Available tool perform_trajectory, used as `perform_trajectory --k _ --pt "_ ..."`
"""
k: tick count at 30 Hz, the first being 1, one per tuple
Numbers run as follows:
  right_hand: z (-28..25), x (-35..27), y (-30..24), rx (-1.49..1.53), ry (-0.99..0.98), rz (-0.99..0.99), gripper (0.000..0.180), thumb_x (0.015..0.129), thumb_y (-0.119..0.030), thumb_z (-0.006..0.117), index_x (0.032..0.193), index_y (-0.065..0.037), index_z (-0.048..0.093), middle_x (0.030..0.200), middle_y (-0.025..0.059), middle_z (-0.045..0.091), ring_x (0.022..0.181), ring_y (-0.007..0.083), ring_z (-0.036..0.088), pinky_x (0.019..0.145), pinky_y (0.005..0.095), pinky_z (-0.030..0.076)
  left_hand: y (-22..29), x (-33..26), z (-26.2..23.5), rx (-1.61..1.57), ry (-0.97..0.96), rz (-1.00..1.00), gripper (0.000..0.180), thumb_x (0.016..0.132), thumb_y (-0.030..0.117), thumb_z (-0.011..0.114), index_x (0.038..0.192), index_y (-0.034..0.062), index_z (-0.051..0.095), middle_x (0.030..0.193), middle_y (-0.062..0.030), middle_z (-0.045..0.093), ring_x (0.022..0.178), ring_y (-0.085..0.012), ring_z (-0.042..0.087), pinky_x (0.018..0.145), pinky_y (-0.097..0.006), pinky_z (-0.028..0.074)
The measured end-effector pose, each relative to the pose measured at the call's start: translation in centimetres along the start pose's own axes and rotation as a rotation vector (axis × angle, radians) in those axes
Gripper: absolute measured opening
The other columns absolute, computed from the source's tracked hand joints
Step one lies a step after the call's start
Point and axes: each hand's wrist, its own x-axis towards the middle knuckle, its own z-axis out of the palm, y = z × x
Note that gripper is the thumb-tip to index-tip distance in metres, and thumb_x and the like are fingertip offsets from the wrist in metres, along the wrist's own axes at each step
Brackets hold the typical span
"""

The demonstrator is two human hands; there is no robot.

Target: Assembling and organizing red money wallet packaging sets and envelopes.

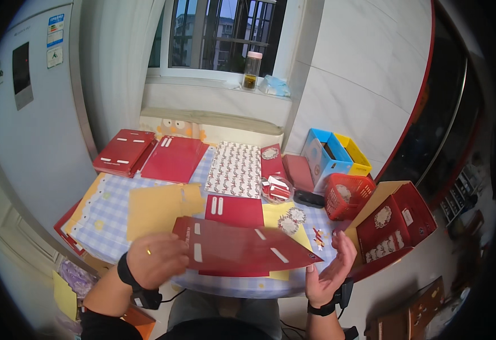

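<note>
My left grip [157,260] pinches the red sheet [242,249] by 1 end, seemingly to hold it raised; my right grip [332,275] spreads beside it.

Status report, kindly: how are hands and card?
Left hand holding red card's left end. Right hand open near its right corner. Yellow sheet partly hidden below.

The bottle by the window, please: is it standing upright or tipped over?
Upright: the bottle stands on the windowsill, its pink cap topmost.

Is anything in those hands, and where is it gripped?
The left hand holds a dark red sheet by its left edge; the right hand is open beside its right corner.
</note>
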Motion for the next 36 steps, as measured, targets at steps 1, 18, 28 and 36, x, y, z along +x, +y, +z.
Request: perform_trajectory --k 1,18,28,36 --pt "-0.3 0.0 0.3 0.016 -0.016 -0.034 0.051 0.072 -0.010 0.063 0.120 0.001 0.049 0.122 0.0210 0.047 0.108 0.0311 0.049 0.090 0.0398 0.041 0.7 -0.1 0.4 -0.072 -0.016 0.094 0.015 0.073 0.008 0.066 0.087 0.0041 0.063 0.087 -0.0109 0.064 0.082 -0.0237 0.063 0.080 -0.036 0.053" --pt "9.4 1.3 7.4 -0.060 -1.087 0.204 0.060 0.068 -0.030 0.078 0.116 -0.001 0.055 0.111 0.0178 0.055 0.105 0.0344 0.052 0.091 0.0397 0.043 -5.0 -0.9 14.2 -0.286 -0.468 -0.368 0.059 0.073 0.032 0.074 0.120 0.0033 0.054 0.123 -0.0189 0.052 0.111 -0.0328 0.051 0.094 -0.038 0.043" --pt "12.6 2.8 6.6 -0.210 -1.318 0.149 0.063 0.053 -0.026 0.086 0.099 -0.002 0.050 0.100 0.0159 0.056 0.098 0.0363 0.053 0.086 0.0431 0.044 -5.9 2.2 15.5 -0.202 -0.804 -0.525 0.079 0.051 0.049 0.083 0.110 0.0036 0.057 0.106 -0.0149 0.055 0.102 -0.0328 0.054 0.088 -0.039 0.045" --pt "11.3 0.5 5.1 -0.265 -1.109 -0.203 0.036 0.066 -0.015 0.073 0.095 -0.009 0.053 0.086 0.0085 0.060 0.086 0.0265 0.059 0.078 0.0372 0.041 -2.2 2.2 13.7 -0.072 -0.682 -0.455 0.037 0.070 0.028 0.073 0.090 0.0052 0.051 0.090 -0.0127 0.055 0.083 -0.0298 0.057 0.071 -0.039 0.048"
